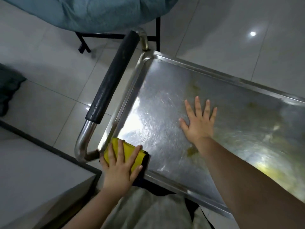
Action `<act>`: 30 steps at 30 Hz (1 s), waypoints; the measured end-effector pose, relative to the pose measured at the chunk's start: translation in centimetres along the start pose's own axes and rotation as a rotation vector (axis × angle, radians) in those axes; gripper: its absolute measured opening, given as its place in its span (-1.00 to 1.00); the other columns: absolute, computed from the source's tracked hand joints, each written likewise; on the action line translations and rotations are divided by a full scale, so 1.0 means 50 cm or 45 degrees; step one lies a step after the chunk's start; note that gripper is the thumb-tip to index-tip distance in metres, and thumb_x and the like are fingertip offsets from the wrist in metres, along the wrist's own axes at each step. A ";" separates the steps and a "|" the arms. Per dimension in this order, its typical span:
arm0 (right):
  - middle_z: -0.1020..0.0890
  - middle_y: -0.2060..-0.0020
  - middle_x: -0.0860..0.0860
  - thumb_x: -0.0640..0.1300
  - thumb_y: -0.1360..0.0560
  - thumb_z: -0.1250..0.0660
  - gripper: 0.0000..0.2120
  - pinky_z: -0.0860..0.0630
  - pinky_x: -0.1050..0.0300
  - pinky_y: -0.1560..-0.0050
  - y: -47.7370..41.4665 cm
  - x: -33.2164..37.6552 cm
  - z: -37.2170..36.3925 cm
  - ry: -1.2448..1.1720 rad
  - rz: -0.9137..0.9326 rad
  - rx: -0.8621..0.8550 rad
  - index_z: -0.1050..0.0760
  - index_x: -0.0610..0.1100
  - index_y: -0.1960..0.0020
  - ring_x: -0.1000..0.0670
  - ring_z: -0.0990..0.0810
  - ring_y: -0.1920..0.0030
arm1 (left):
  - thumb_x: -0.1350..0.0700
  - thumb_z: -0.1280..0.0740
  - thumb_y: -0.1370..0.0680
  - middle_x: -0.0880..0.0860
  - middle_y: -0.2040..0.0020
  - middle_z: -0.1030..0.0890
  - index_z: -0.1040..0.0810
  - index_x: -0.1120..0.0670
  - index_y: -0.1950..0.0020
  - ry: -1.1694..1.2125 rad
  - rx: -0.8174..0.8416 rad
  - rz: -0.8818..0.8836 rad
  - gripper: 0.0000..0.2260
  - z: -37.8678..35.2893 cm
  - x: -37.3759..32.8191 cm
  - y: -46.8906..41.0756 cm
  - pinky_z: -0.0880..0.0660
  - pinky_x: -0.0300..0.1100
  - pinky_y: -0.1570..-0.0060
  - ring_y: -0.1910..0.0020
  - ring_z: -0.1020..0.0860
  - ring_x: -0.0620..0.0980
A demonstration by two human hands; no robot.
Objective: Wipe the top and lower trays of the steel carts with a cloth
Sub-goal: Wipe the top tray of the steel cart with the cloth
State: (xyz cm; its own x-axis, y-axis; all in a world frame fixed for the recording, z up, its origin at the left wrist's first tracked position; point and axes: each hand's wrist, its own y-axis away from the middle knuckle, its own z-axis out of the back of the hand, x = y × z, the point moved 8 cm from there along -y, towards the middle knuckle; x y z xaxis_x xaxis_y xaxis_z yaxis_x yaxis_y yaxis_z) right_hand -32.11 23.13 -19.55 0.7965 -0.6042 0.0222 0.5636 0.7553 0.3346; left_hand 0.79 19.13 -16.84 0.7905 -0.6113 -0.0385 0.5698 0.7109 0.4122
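From above, the cart's top tray (165, 103) runs slantwise from the lower left up toward the right edge, its steel scuffed with swirl marks and catching a bright glare near the left end. The left hand (118, 172) lies flat on a folded yellow cloth (129, 154), fingers straight and spread, pressing it down rather than gripping it. The cloth sits in the tray's near left corner, with a dark edge showing on its right side and reaching the near rim. The right hand (198, 124) is also released, with its palm down and fingers fanned out on the bare steel near the middle of the tray, well apart from the cloth. Yellowish stains (191, 151) mark the metal just beside the right forearm, and more of them smear the tray toward its far right end. A handle (112, 76) with a black grip runs along the tray's left end, bending into bare steel tube (82, 141) near the cloth. Pale glossy floor tiles (231, 30) lie all round the cart. A blue-green fabric mass (82, 12) on a black frame (157, 33) sits beyond the handle. A white surface with a dark edge (33, 179) fills the lower left, and grey clothing (148, 210) shows at the bottom between the arms.
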 end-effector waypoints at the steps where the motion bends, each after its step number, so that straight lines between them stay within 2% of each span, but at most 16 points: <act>1: 0.32 -0.57 -0.02 0.36 -0.56 0.23 -0.33 0.27 -0.34 -0.48 0.001 0.000 -0.002 0.001 -0.002 0.001 0.38 0.17 -0.55 -0.25 0.34 -0.54 | -0.37 0.15 -0.59 0.25 -0.61 -0.01 -0.03 -0.29 -0.58 0.002 0.031 0.004 -0.44 0.003 -0.002 -0.024 -0.07 0.57 -0.29 -0.52 0.01 0.46; 3: 0.32 -0.56 -0.02 0.37 -0.56 0.23 -0.33 0.26 -0.35 -0.48 0.000 -0.001 -0.003 -0.005 -0.008 -0.008 0.39 0.16 -0.55 -0.25 0.34 -0.54 | -0.38 0.16 -0.59 0.27 -0.60 0.01 -0.02 -0.30 -0.58 0.025 -0.051 0.000 -0.44 0.044 -0.032 -0.118 -0.02 0.58 -0.29 -0.50 -0.01 0.49; 6: 0.29 -0.57 -0.02 0.37 -0.56 0.23 -0.33 0.27 -0.34 -0.48 -0.006 -0.002 -0.004 -0.016 -0.003 -0.034 0.35 0.16 -0.57 -0.25 0.34 -0.54 | -0.37 0.13 -0.60 0.20 -0.61 0.17 0.09 -0.35 -0.56 0.082 -0.174 -0.044 -0.47 0.134 -0.105 -0.325 0.14 0.51 -0.34 -0.53 0.17 0.42; 8: 0.25 -0.58 -0.01 0.36 -0.56 0.21 -0.33 0.27 -0.33 -0.49 -0.008 -0.003 -0.005 -0.031 0.001 -0.052 0.31 0.16 -0.58 -0.24 0.31 -0.55 | -0.35 0.12 -0.61 0.17 -0.61 0.21 0.13 -0.36 -0.56 0.066 -0.219 -0.106 -0.48 0.208 -0.157 -0.477 0.15 0.48 -0.37 -0.54 0.21 0.38; 11: 0.16 -0.60 -0.02 0.35 -0.56 0.13 -0.32 0.24 -0.32 -0.50 -0.010 -0.004 -0.005 -0.042 0.002 -0.085 0.26 0.16 -0.58 -0.24 0.25 -0.56 | -0.36 0.16 -0.60 0.15 -0.61 0.25 0.16 -0.35 -0.56 0.000 -0.159 -0.169 -0.47 0.282 -0.218 -0.645 0.15 0.47 -0.40 -0.54 0.26 0.36; 13: 0.12 -0.60 -0.02 0.34 -0.56 0.09 -0.32 0.24 -0.31 -0.50 -0.011 -0.004 -0.003 -0.045 -0.007 -0.097 0.23 0.17 -0.59 -0.24 0.23 -0.56 | -0.36 0.17 -0.60 0.16 -0.60 0.27 0.17 -0.34 -0.56 -0.011 -0.128 -0.171 -0.47 0.289 -0.232 -0.672 0.15 0.47 -0.40 -0.54 0.27 0.36; 15: 0.14 -0.60 -0.01 0.35 -0.55 0.08 -0.31 0.27 -0.30 -0.49 -0.011 -0.003 -0.003 -0.036 -0.010 -0.079 0.22 0.18 -0.59 -0.23 0.25 -0.56 | -0.34 0.17 -0.60 0.17 -0.61 0.24 0.16 -0.33 -0.57 -0.034 -0.159 -0.208 -0.47 0.260 -0.227 -0.613 0.15 0.46 -0.40 -0.54 0.24 0.35; 19: 0.23 -0.59 0.02 0.36 -0.55 0.08 -0.31 0.30 -0.29 -0.49 -0.010 -0.004 0.002 -0.029 -0.032 -0.030 0.25 0.20 -0.58 -0.22 0.29 -0.56 | -0.31 0.01 -0.61 0.22 -0.62 0.01 -0.04 -0.28 -0.59 0.010 -0.303 -0.281 -0.47 0.142 -0.186 -0.316 0.06 0.44 -0.40 -0.56 0.09 0.38; 22: 0.26 -0.57 0.04 0.36 -0.56 0.12 -0.33 0.35 -0.23 -0.48 -0.005 0.001 0.009 -0.060 0.022 0.011 0.25 0.20 -0.58 -0.20 0.29 -0.56 | -0.31 -0.05 -0.58 0.25 -0.60 -0.08 -0.13 -0.25 -0.58 -0.039 -0.182 -0.356 -0.44 0.041 -0.166 -0.094 -0.05 0.50 -0.35 -0.53 0.00 0.44; 24: 0.11 -0.60 0.04 0.32 -0.56 0.12 -0.35 0.31 -0.14 -0.51 0.007 -0.024 0.031 -0.233 0.051 -0.068 0.09 0.17 -0.60 -0.16 0.19 -0.58 | -0.33 -0.08 -0.54 0.26 -0.58 -0.12 -0.19 -0.25 -0.56 -0.118 -0.094 -0.445 -0.42 0.004 -0.160 -0.028 -0.13 0.53 -0.29 -0.50 -0.09 0.48; 25: 0.02 -0.60 0.03 0.29 -0.56 0.11 -0.37 0.27 -0.12 -0.52 0.015 -0.060 0.041 -0.308 0.001 -0.126 0.00 0.14 -0.60 -0.15 0.13 -0.59 | -0.34 -0.09 -0.53 0.26 -0.58 -0.12 -0.21 -0.26 -0.55 -0.143 -0.070 -0.457 -0.41 -0.006 -0.156 -0.021 -0.14 0.54 -0.27 -0.49 -0.11 0.49; 27: -0.06 -0.59 0.02 0.26 -0.56 0.15 -0.37 0.20 -0.19 -0.52 0.036 -0.163 0.044 -0.324 -0.244 -0.173 -0.07 0.12 -0.59 -0.17 0.09 -0.59 | -0.35 -0.08 -0.52 0.26 -0.57 -0.14 -0.22 -0.27 -0.55 -0.135 -0.040 -0.447 -0.41 -0.010 -0.159 -0.028 -0.13 0.56 -0.26 -0.49 -0.11 0.50; 30: 0.04 -0.61 0.06 0.28 -0.53 0.29 -0.35 0.21 -0.28 -0.51 0.062 -0.253 0.008 -0.198 -0.480 -0.052 0.09 0.17 -0.60 -0.20 0.16 -0.58 | -0.35 -0.05 -0.54 0.31 -0.55 -0.18 -0.24 -0.23 -0.55 -0.075 -0.017 -0.408 -0.41 0.011 -0.197 -0.066 -0.10 0.56 -0.27 -0.48 -0.11 0.52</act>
State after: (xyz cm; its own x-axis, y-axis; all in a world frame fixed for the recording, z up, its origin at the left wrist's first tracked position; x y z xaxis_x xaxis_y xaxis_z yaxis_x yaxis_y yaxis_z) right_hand -40.52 33.00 -18.42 0.4920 -0.8693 0.0482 0.8203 0.4814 0.3088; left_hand -8.99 22.59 -17.35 0.5562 -0.8235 -0.1117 0.7910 0.4833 0.3752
